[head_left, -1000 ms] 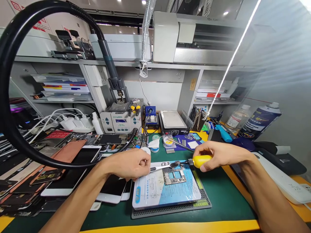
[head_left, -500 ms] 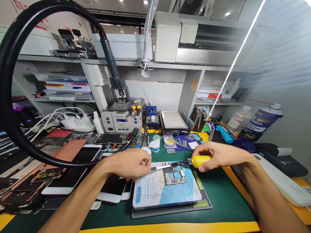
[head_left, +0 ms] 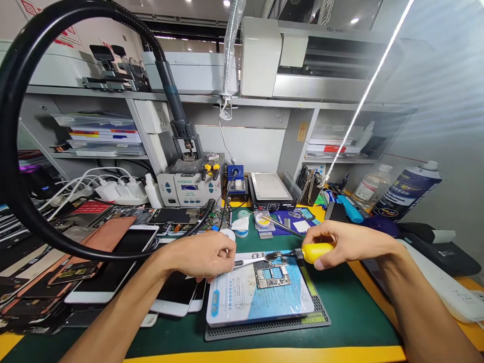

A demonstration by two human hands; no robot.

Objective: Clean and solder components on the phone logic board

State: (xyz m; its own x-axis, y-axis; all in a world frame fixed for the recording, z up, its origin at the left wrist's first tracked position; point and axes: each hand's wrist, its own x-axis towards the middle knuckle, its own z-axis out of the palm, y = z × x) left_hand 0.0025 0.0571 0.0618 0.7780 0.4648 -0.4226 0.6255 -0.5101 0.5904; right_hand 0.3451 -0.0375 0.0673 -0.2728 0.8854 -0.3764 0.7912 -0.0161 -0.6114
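My left hand point(head_left: 214, 256) is closed around the white handle of a toothbrush point(head_left: 247, 261). Its dark bristle head lies over the upper edge of a bare phone circuit board point(head_left: 273, 276). The board rests flat on a white-and-blue box point(head_left: 242, 297). From the right, my right hand point(head_left: 336, 247) grips a yellow squeeze bottle point(head_left: 316, 251) tipped sideways, its thin black nozzle pointing at the brush head. Metal tweezers point(head_left: 283, 226) reach back from the right fingers; I cannot tell whether the hand holds them.
A perforated grey mat point(head_left: 272, 330) lies under the box. Several phones and screens point(head_left: 113, 272) crowd the left side, below a black hose point(head_left: 9, 151). Behind stand a hot-air station point(head_left: 189, 186) and a heating plate point(head_left: 269, 187). A spray can point(head_left: 406, 191) is at right.
My right hand and the yellow bottle have shifted slightly right, and the nozzle has drawn back a little along the brush head. My left hand and the circuit board look unchanged.
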